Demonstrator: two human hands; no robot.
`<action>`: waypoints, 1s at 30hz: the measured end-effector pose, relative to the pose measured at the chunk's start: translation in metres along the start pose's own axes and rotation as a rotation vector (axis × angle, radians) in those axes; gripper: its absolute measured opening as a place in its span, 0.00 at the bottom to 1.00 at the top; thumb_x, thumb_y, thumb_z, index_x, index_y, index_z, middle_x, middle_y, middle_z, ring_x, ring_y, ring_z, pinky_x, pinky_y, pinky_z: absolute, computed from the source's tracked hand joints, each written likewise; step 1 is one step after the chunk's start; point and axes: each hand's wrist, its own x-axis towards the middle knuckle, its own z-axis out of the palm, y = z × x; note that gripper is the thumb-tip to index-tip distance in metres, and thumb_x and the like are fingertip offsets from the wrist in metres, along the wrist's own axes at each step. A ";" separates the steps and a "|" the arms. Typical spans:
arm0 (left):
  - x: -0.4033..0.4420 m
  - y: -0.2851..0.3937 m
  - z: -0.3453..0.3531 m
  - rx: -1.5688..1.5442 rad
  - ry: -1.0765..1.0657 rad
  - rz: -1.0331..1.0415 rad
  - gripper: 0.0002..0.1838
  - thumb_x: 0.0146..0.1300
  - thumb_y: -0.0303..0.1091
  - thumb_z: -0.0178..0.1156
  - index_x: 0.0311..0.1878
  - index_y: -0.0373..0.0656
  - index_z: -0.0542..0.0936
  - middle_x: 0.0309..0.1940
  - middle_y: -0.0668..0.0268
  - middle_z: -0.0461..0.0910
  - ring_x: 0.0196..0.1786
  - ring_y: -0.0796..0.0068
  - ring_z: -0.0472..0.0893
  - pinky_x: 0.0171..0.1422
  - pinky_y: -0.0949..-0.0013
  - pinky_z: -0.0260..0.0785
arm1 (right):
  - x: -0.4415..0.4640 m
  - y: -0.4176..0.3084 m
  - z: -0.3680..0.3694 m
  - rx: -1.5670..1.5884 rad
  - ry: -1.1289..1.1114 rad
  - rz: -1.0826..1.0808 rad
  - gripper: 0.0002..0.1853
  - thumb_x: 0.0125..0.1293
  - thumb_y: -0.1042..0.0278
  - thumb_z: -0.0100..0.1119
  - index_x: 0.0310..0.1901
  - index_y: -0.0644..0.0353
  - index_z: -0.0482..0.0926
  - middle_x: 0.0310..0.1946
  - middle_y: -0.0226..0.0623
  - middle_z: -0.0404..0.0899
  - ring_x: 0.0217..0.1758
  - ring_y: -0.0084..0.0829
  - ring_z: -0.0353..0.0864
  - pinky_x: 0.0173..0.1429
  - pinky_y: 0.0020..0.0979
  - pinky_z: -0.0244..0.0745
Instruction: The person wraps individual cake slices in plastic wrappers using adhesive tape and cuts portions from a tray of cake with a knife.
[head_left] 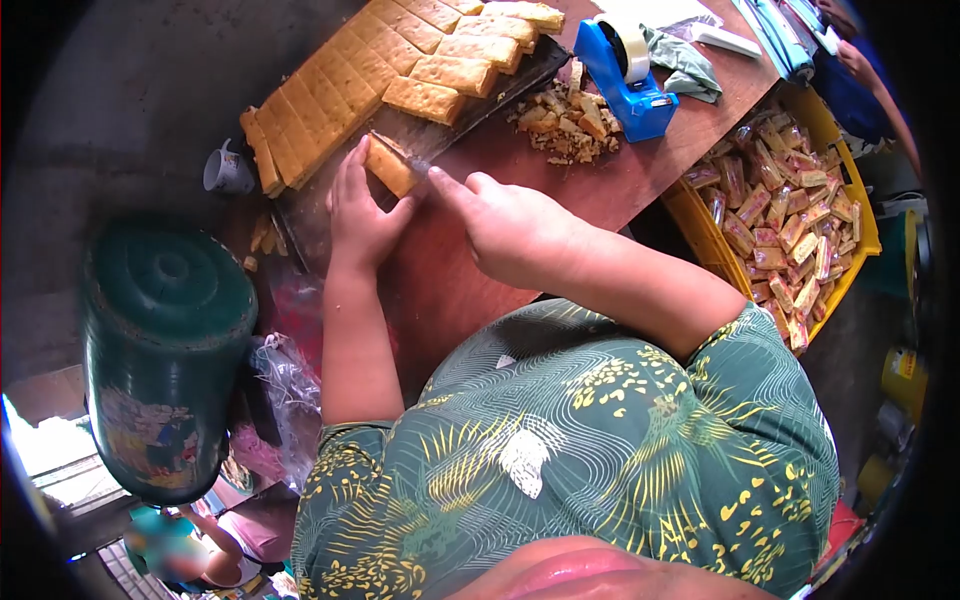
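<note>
My left hand (362,215) is closed around a small rectangular cake piece (390,172), fingers on its far left side and thumb at its near edge. My right hand (510,220) grips a knife (418,165), index finger stretched along it. The blade lies against the cake piece's right edge; the handle is hidden in my palm. Just beyond my hands, rows of golden cake slices (335,85) cover a dark tray (500,95). Several cut slices (455,72) lie slightly apart on its right side.
Cake crumbs and scraps (572,125) are heaped beside a blue tape dispenser (625,85) on the brown table (450,265). At right stands a yellow crate (868,215) of wrapped pieces. A white mug (228,170) and green drum (170,290) are left. Other people appear at the edges.
</note>
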 end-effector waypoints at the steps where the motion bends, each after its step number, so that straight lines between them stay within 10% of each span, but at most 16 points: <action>1: 0.000 0.001 0.000 0.001 -0.002 0.000 0.52 0.53 0.58 0.77 0.77 0.44 0.66 0.72 0.53 0.73 0.74 0.51 0.71 0.78 0.48 0.59 | 0.000 -0.002 -0.001 -0.007 -0.008 0.010 0.40 0.67 0.76 0.55 0.81 0.62 0.56 0.55 0.59 0.76 0.55 0.55 0.83 0.58 0.48 0.81; 23: 0.003 -0.002 -0.006 -0.039 -0.069 0.044 0.55 0.58 0.61 0.75 0.81 0.40 0.61 0.74 0.48 0.70 0.76 0.49 0.69 0.81 0.50 0.57 | 0.024 0.005 -0.027 0.040 -0.094 0.033 0.33 0.68 0.73 0.50 0.76 0.68 0.64 0.53 0.64 0.81 0.53 0.56 0.85 0.55 0.50 0.82; 27: 0.010 0.006 -0.015 -0.151 0.105 -0.127 0.62 0.62 0.69 0.68 0.86 0.43 0.47 0.77 0.43 0.63 0.77 0.43 0.67 0.82 0.48 0.56 | 0.022 0.026 -0.019 0.189 0.105 0.039 0.31 0.67 0.74 0.49 0.74 0.68 0.66 0.58 0.63 0.81 0.63 0.56 0.80 0.68 0.48 0.75; 30: 0.032 0.053 -0.040 0.065 -0.175 -0.480 0.64 0.60 0.73 0.65 0.86 0.44 0.46 0.76 0.40 0.64 0.77 0.43 0.67 0.81 0.48 0.59 | 0.015 0.042 -0.012 0.264 0.209 -0.020 0.30 0.68 0.73 0.50 0.73 0.68 0.68 0.60 0.62 0.80 0.66 0.57 0.78 0.72 0.47 0.72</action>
